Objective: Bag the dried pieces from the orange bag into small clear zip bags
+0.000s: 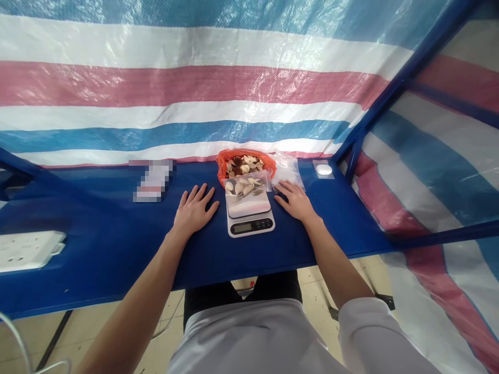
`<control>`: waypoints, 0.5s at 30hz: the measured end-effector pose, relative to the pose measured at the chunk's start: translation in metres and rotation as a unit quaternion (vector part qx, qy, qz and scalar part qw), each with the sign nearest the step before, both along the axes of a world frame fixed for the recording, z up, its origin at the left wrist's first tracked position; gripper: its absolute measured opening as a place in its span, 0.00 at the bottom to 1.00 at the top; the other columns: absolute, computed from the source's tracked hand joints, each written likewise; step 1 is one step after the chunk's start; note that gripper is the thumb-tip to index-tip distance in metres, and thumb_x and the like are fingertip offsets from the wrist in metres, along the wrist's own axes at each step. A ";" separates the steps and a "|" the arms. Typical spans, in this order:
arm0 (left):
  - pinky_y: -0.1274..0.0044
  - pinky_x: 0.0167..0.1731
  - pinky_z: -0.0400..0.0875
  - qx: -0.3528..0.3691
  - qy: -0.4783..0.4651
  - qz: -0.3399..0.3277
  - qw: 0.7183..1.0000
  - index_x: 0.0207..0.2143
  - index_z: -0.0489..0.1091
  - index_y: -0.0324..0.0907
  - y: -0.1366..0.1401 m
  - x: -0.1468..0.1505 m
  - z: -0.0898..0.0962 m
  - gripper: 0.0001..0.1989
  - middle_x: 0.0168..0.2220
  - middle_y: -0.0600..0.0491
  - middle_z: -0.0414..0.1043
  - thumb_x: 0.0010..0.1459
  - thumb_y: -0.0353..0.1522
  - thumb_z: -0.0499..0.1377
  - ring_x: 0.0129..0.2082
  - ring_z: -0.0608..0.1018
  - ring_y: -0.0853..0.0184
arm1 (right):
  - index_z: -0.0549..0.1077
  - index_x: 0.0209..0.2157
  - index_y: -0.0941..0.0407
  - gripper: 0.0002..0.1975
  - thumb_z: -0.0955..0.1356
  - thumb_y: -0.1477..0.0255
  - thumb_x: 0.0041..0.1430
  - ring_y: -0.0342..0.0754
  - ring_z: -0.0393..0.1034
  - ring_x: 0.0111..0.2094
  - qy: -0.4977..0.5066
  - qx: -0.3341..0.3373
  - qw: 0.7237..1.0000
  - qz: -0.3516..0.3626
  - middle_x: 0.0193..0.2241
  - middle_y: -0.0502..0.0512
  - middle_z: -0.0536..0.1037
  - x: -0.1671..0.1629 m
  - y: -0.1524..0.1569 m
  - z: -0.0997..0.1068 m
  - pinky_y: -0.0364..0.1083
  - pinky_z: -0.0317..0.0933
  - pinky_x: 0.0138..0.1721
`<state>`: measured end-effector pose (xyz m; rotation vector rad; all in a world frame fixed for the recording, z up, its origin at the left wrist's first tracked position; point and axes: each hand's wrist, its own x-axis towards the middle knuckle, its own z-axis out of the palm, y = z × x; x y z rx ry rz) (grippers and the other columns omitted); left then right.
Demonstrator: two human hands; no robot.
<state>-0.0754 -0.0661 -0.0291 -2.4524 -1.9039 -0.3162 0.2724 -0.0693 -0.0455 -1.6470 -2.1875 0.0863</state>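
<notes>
My left hand [195, 209] lies flat on the blue table, fingers spread, just left of a white digital kitchen scale [251, 230]. On the scale's platform rests a clear plastic bag [247, 188] holding several pale, shell-like pieces; I cannot tell their exact kind. Behind it sits an orange-red bag [222, 165], its mouth wide, with many brown and cream pieces of the same sort inside. My right hand [295, 200] is to the right of the scale, palm down and fingers apart, its fingertips over the edge of some clear plastic bags [287, 169]. Neither hand holds anything.
A blurred-out item [154, 181] lies at the back left. At the left edge is a white power strip [29, 251]. A small bag with a white oval object [323, 169] lies at the back right. Striped sheeting [187, 83] and blue frame bars [390, 93] enclose the table.
</notes>
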 end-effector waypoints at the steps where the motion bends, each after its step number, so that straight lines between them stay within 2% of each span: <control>1: 0.55 0.68 0.50 -0.001 0.000 0.000 1.000 0.67 0.62 0.45 0.000 0.000 0.000 0.30 0.70 0.47 0.57 0.67 0.45 0.46 0.70 0.58 0.51 | 0.71 0.61 0.50 0.22 0.62 0.61 0.69 0.57 0.58 0.68 0.000 0.000 1.000 0.000 0.64 0.56 0.68 0.000 0.000 0.000 0.61 0.51 0.68; 6: 0.55 0.68 0.49 -0.007 -0.005 -0.001 1.000 0.67 0.62 0.43 0.000 0.000 0.001 0.31 0.70 0.46 0.56 0.67 0.46 0.46 0.70 0.57 0.50 | 0.71 0.61 0.49 0.22 0.63 0.61 0.69 0.58 0.58 0.68 0.001 -0.002 1.000 0.000 0.64 0.56 0.68 0.001 0.000 0.000 0.61 0.51 0.68; 12: 0.55 0.68 0.49 -0.001 -0.021 0.001 1.000 0.66 0.63 0.47 0.001 0.000 0.000 0.29 0.69 0.49 0.57 0.67 0.46 0.48 0.70 0.58 0.50 | 0.71 0.61 0.49 0.22 0.62 0.61 0.69 0.58 0.58 0.68 0.002 -0.003 1.000 -0.004 0.64 0.55 0.68 0.001 0.000 0.000 0.61 0.51 0.68; 15: 0.55 0.68 0.49 -0.003 -0.036 0.002 0.999 0.65 0.65 0.47 0.001 0.000 0.001 0.29 0.69 0.48 0.57 0.66 0.45 0.49 0.70 0.58 0.51 | 0.71 0.60 0.50 0.22 0.63 0.61 0.69 0.58 0.58 0.68 0.000 -0.004 1.000 -0.005 0.64 0.56 0.68 0.001 0.001 0.000 0.60 0.51 0.68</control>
